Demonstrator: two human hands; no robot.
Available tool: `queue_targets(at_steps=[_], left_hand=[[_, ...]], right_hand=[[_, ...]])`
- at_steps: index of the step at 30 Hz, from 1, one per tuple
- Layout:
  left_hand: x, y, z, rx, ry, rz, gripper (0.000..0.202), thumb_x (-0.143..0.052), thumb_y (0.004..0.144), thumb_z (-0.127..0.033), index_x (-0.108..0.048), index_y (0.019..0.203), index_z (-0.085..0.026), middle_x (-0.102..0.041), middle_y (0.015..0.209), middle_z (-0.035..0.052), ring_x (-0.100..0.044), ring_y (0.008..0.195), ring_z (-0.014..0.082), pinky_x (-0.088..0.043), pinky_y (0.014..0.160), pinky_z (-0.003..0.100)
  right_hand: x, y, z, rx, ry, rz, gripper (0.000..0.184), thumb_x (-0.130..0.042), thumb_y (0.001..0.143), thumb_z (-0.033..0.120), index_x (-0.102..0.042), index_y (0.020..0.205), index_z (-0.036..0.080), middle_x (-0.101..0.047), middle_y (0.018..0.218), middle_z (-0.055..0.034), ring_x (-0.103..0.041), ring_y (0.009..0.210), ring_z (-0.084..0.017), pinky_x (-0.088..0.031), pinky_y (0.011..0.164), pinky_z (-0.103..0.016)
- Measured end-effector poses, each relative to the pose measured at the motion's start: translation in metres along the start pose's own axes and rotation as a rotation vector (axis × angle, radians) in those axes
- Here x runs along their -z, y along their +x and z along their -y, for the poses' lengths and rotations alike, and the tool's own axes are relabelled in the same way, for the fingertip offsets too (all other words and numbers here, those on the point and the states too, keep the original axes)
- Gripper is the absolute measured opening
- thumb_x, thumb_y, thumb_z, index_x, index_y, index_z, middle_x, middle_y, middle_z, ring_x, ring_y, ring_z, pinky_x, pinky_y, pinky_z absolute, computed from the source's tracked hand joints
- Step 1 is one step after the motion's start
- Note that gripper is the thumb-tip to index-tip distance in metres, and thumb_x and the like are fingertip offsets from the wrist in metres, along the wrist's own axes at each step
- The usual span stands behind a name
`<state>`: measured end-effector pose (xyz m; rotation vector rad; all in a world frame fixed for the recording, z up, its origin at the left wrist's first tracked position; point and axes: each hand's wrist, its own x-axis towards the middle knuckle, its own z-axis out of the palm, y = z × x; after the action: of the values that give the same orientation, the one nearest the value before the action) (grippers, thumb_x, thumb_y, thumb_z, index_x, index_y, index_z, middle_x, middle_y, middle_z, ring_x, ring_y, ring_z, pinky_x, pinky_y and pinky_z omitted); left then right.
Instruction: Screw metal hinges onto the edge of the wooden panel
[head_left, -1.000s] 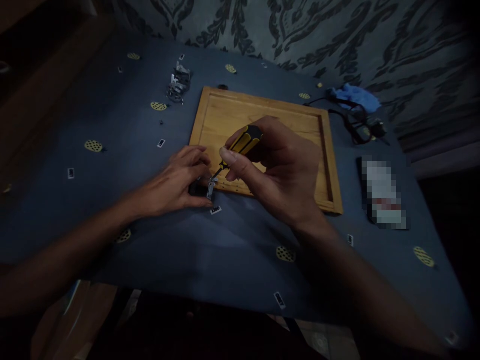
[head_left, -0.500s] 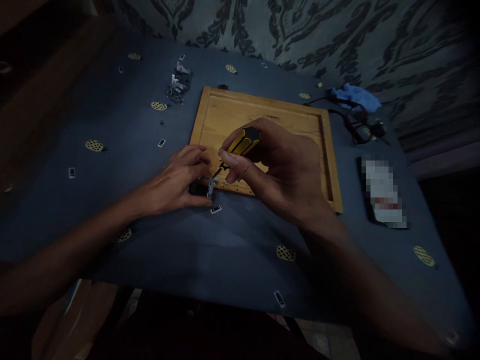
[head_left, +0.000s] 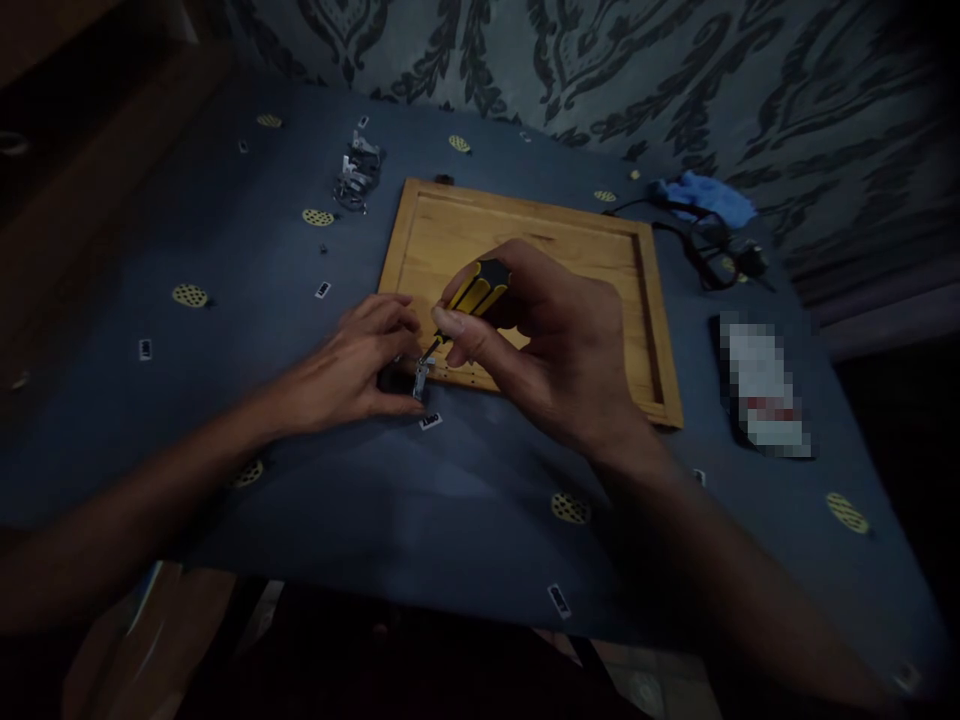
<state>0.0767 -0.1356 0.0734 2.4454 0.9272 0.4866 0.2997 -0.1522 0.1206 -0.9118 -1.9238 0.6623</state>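
My right hand [head_left: 562,340] is closed round the black and yellow handle of a screwdriver [head_left: 480,290], held tilted with its shaft pointing down and left. The tip meets a small metal hinge [head_left: 421,380] at the near left corner of a framed wooden panel [head_left: 525,205]. My left hand [head_left: 352,370] grips the hinge there, thumb on the near side and fingers on the panel side. The fingers partly cover the hinge, and whether the tip sits in a screw is too small to tell.
Several more metal hinges [head_left: 358,175] lie in a heap at the back left. To the right are eyeglasses [head_left: 709,250], a blue cloth [head_left: 705,195] and a blurred phone-like object [head_left: 765,385]. A patterned blue cloth [head_left: 450,510] covers the table, with a wall behind.
My right hand and the screwdriver have shifted slightly left, the handle now a little more upright. My left hand stays in place on the hinge. The view has tipped slightly.
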Motion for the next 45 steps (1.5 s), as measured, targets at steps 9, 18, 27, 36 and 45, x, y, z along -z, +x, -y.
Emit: queue_targets(at_steps=[9, 18, 27, 36, 45], left_hand=[[0.001, 0.0, -0.001, 0.011, -0.003, 0.007, 0.04, -0.079, 0.089, -0.049, -0.073, 0.116, -0.02, -0.063, 0.134, 0.0141, -0.048, 0.143, 0.0387, -0.045, 0.117, 0.059], [0.0, 0.001, 0.0, 0.015, -0.005, 0.006, 0.037, -0.08, 0.088, -0.05, -0.074, 0.111, -0.022, -0.064, 0.131, 0.0128, -0.05, 0.141, 0.0379, -0.044, 0.117, 0.058], [0.0, 0.0, 0.0, 0.018, 0.002, 0.013, 0.038, -0.079, 0.089, -0.05, -0.073, 0.113, -0.021, -0.063, 0.131, 0.0137, -0.049, 0.142, 0.0382, -0.044, 0.119, 0.057], [0.0, 0.0, 0.0, 0.023, -0.022, 0.017, 0.04, -0.081, 0.089, -0.05, -0.073, 0.113, -0.019, -0.063, 0.136, 0.015, -0.044, 0.148, 0.0393, -0.042, 0.122, 0.059], [-0.001, 0.0, 0.002, 0.005, -0.01, 0.008, 0.042, -0.084, 0.087, -0.05, -0.071, 0.111, -0.018, -0.063, 0.138, 0.014, -0.044, 0.149, 0.038, -0.04, 0.124, 0.057]], right_hand=[[0.0, 0.002, 0.004, -0.027, -0.013, -0.005, 0.033, -0.07, 0.099, 0.058, -0.06, 0.087, 0.028, -0.066, 0.081, 0.0007, -0.066, 0.067, -0.018, -0.056, 0.058, -0.032], [-0.001, 0.0, 0.001, -0.012, 0.032, -0.018, 0.029, -0.073, 0.098, 0.052, -0.062, 0.089, 0.027, -0.067, 0.082, -0.0001, -0.067, 0.067, -0.018, -0.057, 0.057, -0.033], [-0.004, -0.002, 0.001, 0.042, -0.026, -0.077, 0.026, -0.07, 0.1, 0.052, -0.065, 0.091, 0.028, -0.067, 0.079, -0.0001, -0.066, 0.066, -0.019, -0.055, 0.057, -0.035], [-0.002, -0.002, 0.01, 0.039, 0.029, -0.154, 0.02, -0.075, 0.098, 0.046, -0.068, 0.092, 0.029, -0.071, 0.085, -0.0005, -0.069, 0.068, -0.02, -0.058, 0.061, -0.037], [0.001, 0.0, 0.008, -0.052, 0.026, -0.196, 0.034, -0.08, 0.092, 0.055, -0.06, 0.083, 0.028, -0.065, 0.082, 0.0027, -0.063, 0.059, -0.014, -0.055, 0.051, -0.033]])
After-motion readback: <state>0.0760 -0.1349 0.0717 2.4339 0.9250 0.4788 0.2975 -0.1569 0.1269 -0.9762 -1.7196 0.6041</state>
